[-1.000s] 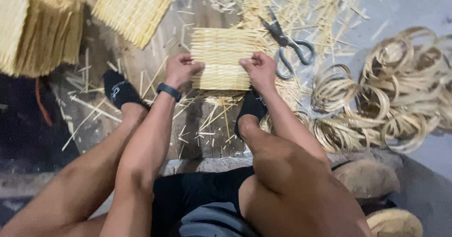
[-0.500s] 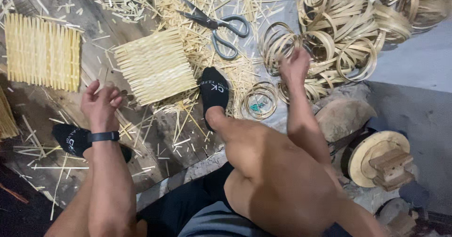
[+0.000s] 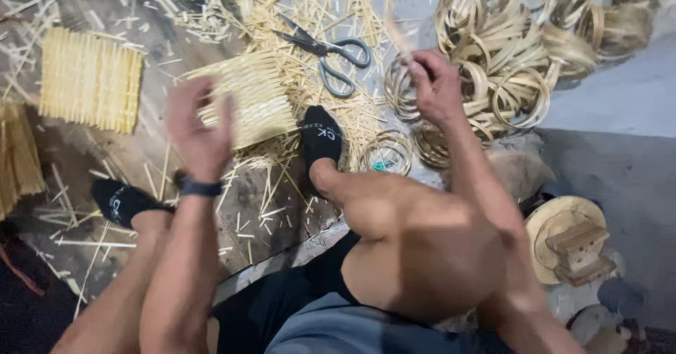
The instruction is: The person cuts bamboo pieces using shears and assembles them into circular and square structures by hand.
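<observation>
- My right hand (image 3: 435, 86) has come up from the pile of bamboo rings (image 3: 507, 65) where it was reaching half a second ago; it is now closed around a thin bamboo strip (image 3: 398, 36), blurred, that pokes up and away from my fingers.
- My left hand (image 3: 201, 130) has lifted off the floor and hangs with fingers spread, holding nothing; it is blurred with motion.
- The woven bamboo mat (image 3: 246, 97), which both hands pressed a second ago, now lies untouched just beyond my left hand, its near edge by my right foot's black sock (image 3: 320, 139).
- The scissors (image 3: 327, 51) rest on the splinters between my two hands, a little farther out than either.
- A second, finished mat (image 3: 90, 79) lies well apart, outward of my left hand.
- Judging from this, I have let the mat go to fetch fresh material: the strip is in hand, the mat waits.
</observation>
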